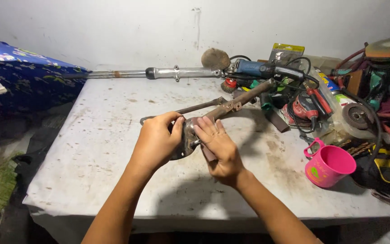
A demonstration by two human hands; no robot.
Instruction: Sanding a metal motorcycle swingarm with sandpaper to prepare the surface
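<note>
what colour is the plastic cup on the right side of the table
Bright pink: the handled plastic cup on the worn white table, clearest in the head view.

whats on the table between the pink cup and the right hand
Nothing: in the head view, the stretch of stained table top between the pink cup and the right hand is bare.
</note>
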